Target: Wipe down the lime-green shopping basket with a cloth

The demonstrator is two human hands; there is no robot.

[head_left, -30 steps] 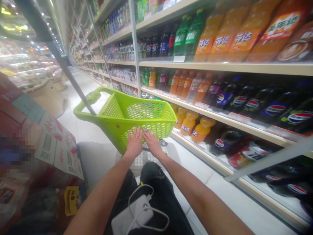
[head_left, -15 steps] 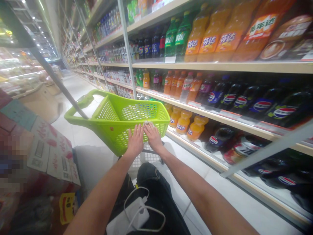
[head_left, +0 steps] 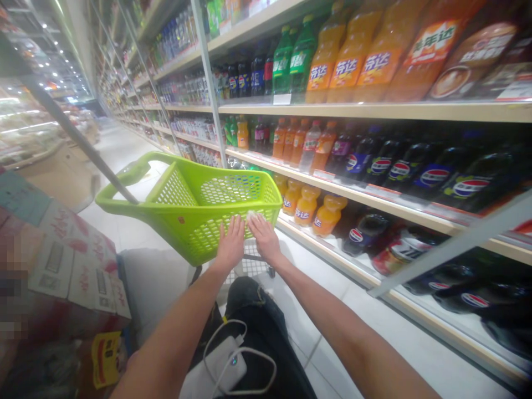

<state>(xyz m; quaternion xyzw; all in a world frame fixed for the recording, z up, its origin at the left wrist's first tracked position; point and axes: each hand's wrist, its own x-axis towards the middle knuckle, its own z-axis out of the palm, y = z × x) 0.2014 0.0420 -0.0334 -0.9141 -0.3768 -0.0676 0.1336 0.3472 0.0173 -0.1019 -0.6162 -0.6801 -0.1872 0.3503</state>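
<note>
Two bare hands | left hand (head_left: 231, 242), right hand (head_left: 264, 239) | both open, palms down, fingers spread | resting flat against near edge of lime-green plastic shopping basket (head_left: 183, 219)

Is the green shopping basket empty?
Looks empty: the basket shows only bare mesh inside; a small white thing sits at the rim by the right hand.

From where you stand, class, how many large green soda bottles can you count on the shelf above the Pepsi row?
2. One green bottle and a second green bottle stand side by side on the upper shelf; more may be hidden behind them.
</note>
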